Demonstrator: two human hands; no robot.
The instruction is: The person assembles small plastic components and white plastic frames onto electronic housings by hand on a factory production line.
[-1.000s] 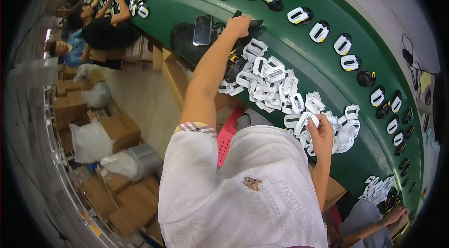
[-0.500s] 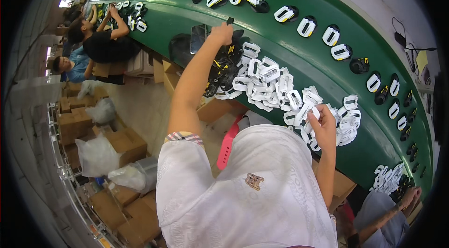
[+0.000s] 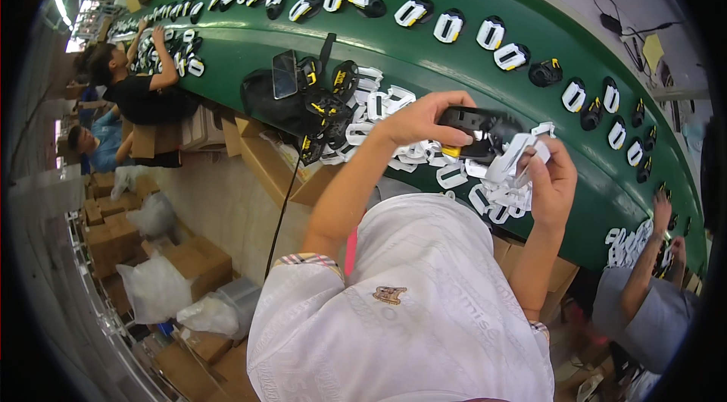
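My left hand (image 3: 421,122) grips a black oval housing (image 3: 473,126) with a yellow tab, thumb along its near side. In my right hand (image 3: 553,181) a white slotted plastic frame (image 3: 506,162) is pinched, slightly blurred, close to the housing's right end. I cannot tell whether the two parts touch. Under both hands a heap of white frames (image 3: 451,175) lies on the green belt (image 3: 606,209), partly covered by my hands. Left of the heap are several black housings (image 3: 327,109) with yellow tabs, beside a black bag (image 3: 261,105).
A phone (image 3: 285,74) rests on the bag. Rows of black housings with white frames (image 3: 450,26) line the belt's far side. A cardboard box (image 3: 261,167) stands below its near edge. Co-workers sit at left (image 3: 148,95) and lower right (image 3: 644,307).
My left hand has come back from the far side of the black pile, now with a housing in it. My right hand has lifted a white frame off the heap toward it. The view has shifted.
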